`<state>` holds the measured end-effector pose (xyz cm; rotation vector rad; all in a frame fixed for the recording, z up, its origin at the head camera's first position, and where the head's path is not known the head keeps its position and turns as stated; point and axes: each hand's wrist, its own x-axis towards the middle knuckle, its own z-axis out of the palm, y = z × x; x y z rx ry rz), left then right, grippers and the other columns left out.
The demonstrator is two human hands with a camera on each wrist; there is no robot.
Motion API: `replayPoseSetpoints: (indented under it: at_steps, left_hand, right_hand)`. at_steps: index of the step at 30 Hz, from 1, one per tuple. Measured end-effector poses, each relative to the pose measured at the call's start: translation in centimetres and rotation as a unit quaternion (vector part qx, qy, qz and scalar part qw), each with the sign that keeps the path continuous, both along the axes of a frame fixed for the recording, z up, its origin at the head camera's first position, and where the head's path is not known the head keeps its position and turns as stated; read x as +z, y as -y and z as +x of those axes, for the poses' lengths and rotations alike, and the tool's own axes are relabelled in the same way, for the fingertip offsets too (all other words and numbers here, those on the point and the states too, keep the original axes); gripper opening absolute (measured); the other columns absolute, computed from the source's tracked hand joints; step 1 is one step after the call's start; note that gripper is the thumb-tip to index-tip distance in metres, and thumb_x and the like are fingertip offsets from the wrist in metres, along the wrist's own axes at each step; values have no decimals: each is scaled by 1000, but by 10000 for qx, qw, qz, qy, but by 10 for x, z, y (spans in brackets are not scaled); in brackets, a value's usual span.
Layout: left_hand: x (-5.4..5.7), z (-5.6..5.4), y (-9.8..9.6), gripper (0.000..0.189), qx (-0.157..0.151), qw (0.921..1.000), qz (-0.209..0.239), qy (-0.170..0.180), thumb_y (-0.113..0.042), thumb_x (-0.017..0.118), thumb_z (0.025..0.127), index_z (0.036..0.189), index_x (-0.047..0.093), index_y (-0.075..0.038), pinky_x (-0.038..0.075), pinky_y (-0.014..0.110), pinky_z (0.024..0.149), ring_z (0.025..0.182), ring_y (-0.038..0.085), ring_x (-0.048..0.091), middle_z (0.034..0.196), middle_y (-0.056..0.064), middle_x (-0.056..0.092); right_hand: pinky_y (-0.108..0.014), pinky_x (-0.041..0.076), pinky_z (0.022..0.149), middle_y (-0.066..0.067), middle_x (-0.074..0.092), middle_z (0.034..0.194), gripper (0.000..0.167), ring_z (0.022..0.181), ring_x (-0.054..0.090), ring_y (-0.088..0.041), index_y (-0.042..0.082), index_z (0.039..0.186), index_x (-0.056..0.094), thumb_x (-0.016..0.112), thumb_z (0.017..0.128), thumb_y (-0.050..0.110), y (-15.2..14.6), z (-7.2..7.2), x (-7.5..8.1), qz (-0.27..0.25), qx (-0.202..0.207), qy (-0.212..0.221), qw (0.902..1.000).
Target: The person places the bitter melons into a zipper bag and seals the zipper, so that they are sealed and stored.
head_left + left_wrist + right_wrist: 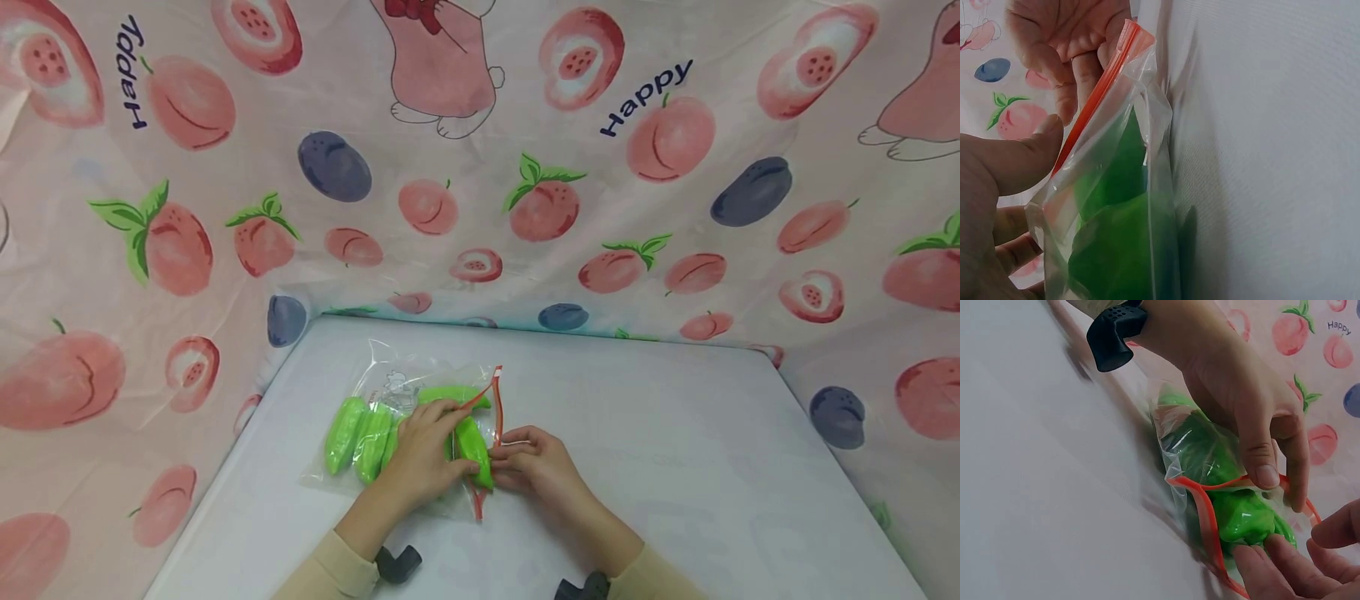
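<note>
A clear zip bag [360, 375] with a red-orange seal lies on the white table, holding several glossy, ridged green vegetable-shaped pieces [345, 437]. My left hand [423, 450] lies over the bag near its mouth; the thumb and fingers grip the bag's edge by the red seal [1210, 531]. One green piece [472, 450] sits at the open mouth. At that end is my right hand [543, 467], its extended fingertips touching the piece while the thumb stays apart. In the left wrist view, the bag's film [1160, 125] hides part of the green pieces.
The white table [675, 417] extends to the right of the bag. A fruit-printed cloth [480, 183] hangs behind the table and along its sides. Black curved fittings [399, 564] sit at both wrists, beside the beige sleeves [330, 571].
</note>
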<state>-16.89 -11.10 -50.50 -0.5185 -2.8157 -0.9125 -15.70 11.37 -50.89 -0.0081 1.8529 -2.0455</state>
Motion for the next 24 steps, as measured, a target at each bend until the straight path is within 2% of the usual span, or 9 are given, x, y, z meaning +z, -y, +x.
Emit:
replayPoseSetpoints:
  at_steps: [10,16,24]
  left_hand:
    - [-1,-1,1,83,32,10000,-3,24,-37,101,73,146,67,-17,40,58,113,142,30,52,146,0,61]
    - [1,-1,1,83,57,10000,2,11,-34,101,73,146,67,-16,41,58,112,142,31,52,146,2,62]
    - [-2,-3,1,81,27,9999,65,-73,-29,100,74,146,67,-16,42,59,114,141,32,53,146,4,62]
  right_hand:
    - [-44,64,96,-33,73,128,39,107,80,-24,-15,134,50,56,97,-5,9,0,-3,-203,-14,13,9998]
    - [-39,65,94,-30,74,125,40,102,80,-21,-16,134,50,60,96,-5,14,1,-4,-194,-38,96,9998]
    - [-33,65,90,-26,74,126,40,106,80,-20,-14,134,50,58,97,-4,16,3,-6,-154,69,156,9997]
